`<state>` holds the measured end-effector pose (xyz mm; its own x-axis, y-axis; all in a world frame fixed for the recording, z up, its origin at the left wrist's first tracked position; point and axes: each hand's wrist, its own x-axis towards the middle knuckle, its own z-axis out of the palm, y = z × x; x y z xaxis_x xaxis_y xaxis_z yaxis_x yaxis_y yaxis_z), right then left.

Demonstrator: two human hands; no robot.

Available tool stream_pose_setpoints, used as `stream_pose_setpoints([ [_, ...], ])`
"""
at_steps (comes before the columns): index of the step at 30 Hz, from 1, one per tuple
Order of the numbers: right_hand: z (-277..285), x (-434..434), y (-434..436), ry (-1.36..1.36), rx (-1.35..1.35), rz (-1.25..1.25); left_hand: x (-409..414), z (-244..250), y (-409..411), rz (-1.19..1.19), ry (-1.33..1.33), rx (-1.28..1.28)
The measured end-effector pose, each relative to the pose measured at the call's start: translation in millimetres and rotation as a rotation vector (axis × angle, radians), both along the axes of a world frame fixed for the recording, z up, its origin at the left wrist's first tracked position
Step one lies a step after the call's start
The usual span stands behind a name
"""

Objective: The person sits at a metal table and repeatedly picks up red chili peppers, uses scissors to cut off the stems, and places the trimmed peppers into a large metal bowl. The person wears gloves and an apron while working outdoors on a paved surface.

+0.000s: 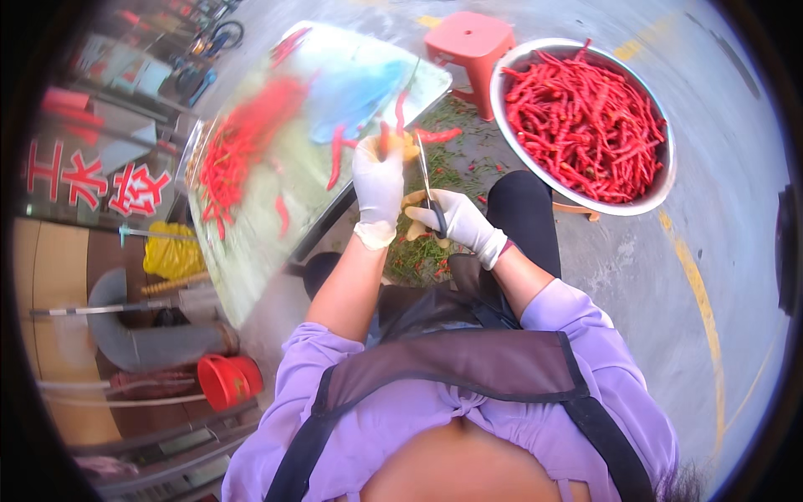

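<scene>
My left hand (379,179), in a white glove with yellowish fingertips, grips several long red chili peppers (337,157) that stick out on both sides of the fingers. In my right hand (467,219), gloved alike, is a pair of scissors (424,164) with dark handles. Its blades point away from me, their tips right beside the held peppers. Whether the blades touch a stem is too blurred to tell. Left of my hands, a pile of red chilies (229,166) lies on a pale table (251,270), with a few loose ones around it.
A large metal basin (672,150) heaped with red chilies stands at the right, near my knee. Beside it is a red plastic stool (469,37). Cut green stems (411,260) litter the ground between my legs. A red bucket (229,383) and grey pipe (166,348) are at the left.
</scene>
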<state>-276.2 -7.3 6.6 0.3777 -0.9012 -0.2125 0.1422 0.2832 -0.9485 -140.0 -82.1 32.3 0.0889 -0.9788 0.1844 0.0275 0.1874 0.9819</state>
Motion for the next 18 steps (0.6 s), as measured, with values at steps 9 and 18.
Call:
stream_pose_setpoints([
  [9, -10, -31, -12, -0.095, -0.106, -0.305, -57, 16, -6, -0.27, -0.073, 0.151],
  [18, 8, -70, -9, -0.054, -0.109, -0.438, -104, 37, -23, -0.457, -0.232, 0.17],
])
